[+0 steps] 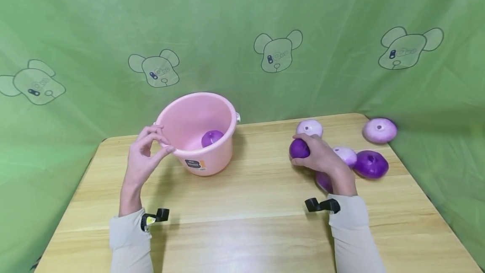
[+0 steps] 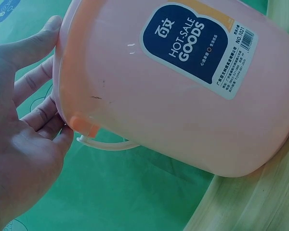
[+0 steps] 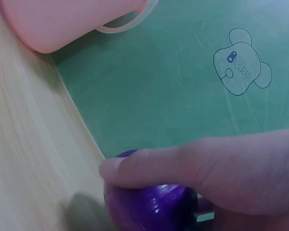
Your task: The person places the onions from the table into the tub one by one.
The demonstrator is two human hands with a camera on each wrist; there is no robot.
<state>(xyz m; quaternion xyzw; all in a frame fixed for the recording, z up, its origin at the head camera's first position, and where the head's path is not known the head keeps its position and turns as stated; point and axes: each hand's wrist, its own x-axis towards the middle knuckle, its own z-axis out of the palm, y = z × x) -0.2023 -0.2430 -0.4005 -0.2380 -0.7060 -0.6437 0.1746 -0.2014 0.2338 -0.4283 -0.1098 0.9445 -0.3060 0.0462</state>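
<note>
A pink bucket (image 1: 212, 161) stands tilted toward me at the back left of the table, one purple onion (image 1: 211, 138) inside it. My left hand (image 1: 142, 157) holds the bucket's rim between thumb and fingers; the left wrist view shows the bucket's label (image 2: 197, 48) and the thumb (image 2: 50, 31) at the rim. Over on the right, my right hand (image 1: 318, 153) grips a dark purple onion (image 1: 299, 148), its thumb lying across the onion in the right wrist view. Around that hand are a pale onion (image 1: 309, 127), another pale onion (image 1: 345, 156) and a dark one (image 1: 323, 181) partly hidden by the wrist.
A flat dark purple onion (image 1: 371, 164) lies farther right. A pale onion (image 1: 379, 130) sits at the table's right edge. Green cloth (image 1: 227, 33) with printed bear heads rises behind the wooden table (image 1: 235, 239).
</note>
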